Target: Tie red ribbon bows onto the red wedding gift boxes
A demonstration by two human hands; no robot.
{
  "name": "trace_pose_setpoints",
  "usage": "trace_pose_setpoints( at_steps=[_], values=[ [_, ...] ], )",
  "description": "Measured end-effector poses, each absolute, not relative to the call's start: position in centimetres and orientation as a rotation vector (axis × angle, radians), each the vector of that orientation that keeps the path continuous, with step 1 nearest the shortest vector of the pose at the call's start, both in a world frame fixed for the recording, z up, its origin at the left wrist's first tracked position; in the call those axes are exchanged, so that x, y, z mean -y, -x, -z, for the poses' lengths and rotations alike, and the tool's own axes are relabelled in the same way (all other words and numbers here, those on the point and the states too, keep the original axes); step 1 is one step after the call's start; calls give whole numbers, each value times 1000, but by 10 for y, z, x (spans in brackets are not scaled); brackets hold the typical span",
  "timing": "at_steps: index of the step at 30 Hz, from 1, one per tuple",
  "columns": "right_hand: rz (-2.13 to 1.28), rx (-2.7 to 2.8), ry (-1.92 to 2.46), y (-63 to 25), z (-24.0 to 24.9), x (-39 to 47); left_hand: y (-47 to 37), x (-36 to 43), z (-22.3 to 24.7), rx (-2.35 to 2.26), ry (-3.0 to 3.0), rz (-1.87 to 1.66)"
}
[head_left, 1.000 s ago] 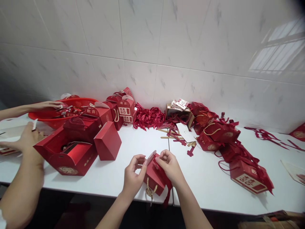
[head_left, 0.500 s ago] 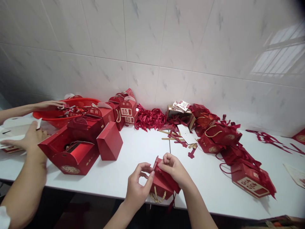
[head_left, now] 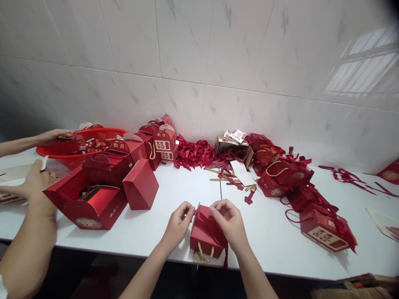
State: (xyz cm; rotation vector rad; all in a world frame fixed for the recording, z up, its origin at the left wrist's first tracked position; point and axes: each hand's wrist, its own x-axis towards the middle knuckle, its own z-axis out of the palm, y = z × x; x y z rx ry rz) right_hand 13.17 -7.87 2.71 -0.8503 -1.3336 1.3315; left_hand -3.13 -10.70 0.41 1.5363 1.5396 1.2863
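At the table's front edge sits a small red gift box with a twisted gold cord handle drooping over its near end. My left hand pinches the upright flap on the box's left side. Thumb and fingers of my right hand close on the top of the box's right side; the fingertips are partly hidden. A dark red ribbon hangs down by the box's right corner, below my right hand.
Left, a co-worker's hands are at a red basket of sweets and a white carton. Nearby are an open red box and others. Behind lies a ribbon pile; right, ribboned boxes. Flat tags lie between.
My hands have drawn apart on the box's top; the left has shifted outward to its left flap. More of the box's top shows. The co-worker's arm at the basket has moved left.
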Motion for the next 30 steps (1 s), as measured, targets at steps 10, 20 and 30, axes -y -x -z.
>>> trace_pose_setpoints(
  at_steps=[10, 20, 30],
  values=[
    [-1023, 1245, 1101, -190, 12, 102, 113, 120, 18, -2407, -1577, -1042],
    [-1167, 1441, 1223, -161, 13, 101, 21, 103, -5, -1354, -1442, -1298],
    [-1386, 1330, 1074, -168, 24, 82, 46, 97, 10, -1392, -1415, -1151]
  ],
)
